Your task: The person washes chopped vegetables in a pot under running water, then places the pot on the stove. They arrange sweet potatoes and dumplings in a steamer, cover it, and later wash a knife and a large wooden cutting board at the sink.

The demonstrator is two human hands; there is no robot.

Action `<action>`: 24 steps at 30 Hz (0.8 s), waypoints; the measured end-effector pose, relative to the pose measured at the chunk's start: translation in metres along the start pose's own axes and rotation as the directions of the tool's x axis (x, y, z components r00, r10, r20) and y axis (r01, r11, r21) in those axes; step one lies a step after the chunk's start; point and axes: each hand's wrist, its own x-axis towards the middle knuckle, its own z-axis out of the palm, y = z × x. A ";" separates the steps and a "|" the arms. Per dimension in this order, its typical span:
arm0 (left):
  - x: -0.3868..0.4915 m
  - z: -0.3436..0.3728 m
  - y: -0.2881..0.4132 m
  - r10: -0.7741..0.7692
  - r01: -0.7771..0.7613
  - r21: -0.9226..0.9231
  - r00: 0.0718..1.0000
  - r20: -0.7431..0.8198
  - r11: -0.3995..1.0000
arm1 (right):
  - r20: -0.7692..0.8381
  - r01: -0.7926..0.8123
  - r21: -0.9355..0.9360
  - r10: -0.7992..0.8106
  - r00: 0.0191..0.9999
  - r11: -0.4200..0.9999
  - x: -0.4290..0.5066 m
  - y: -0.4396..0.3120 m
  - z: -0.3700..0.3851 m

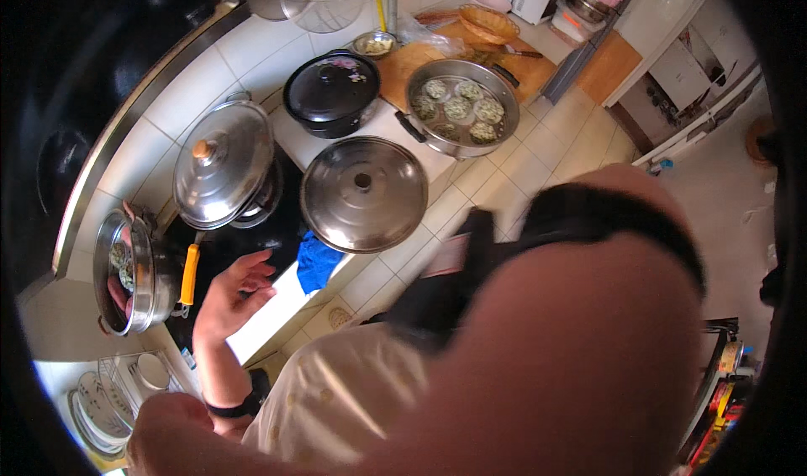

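Observation:
Over the white front edge of the counter, my left hand (236,296) is raised with bent fingers apart and nothing in it. A blue cloth (318,263) hangs by that edge, just right of its fingertips. Very close to the lens, a large blurred hand with a black wrist strap, apparently my right hand (536,356), fills the lower right; its fingers run out of view. Past the blue cloth lies a round stainless steel lid (378,217). To my left hand's left are an orange handle (189,274) and a steamer pot (146,287) holding green-flecked balls and reddish, sweet-potato-like pieces.
A domed lid (243,142) with a wooden knob sits over the black cooktop (284,224). Beyond stand a black lidded pot (331,94) and a steamer tray (457,142) of several green-flecked balls, overhanging the counter. A dish rack (113,375) holds plates at lower left.

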 end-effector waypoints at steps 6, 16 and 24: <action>0.092 0.122 0.026 0.149 -0.151 0.018 0.986 0.071 0.988 | -0.293 -0.489 -0.117 0.440 0.849 0.865 -0.176 -0.030 -0.043; 0.235 0.205 -0.013 0.105 -0.110 -0.042 0.989 -0.105 0.993 | -0.383 -0.903 0.408 0.923 -0.034 0.136 -0.525 0.187 0.059; 0.328 0.232 -0.046 -0.215 0.160 -0.297 0.963 -0.162 0.941 | 0.070 -0.780 0.595 0.980 -0.187 -0.192 -0.608 0.265 0.136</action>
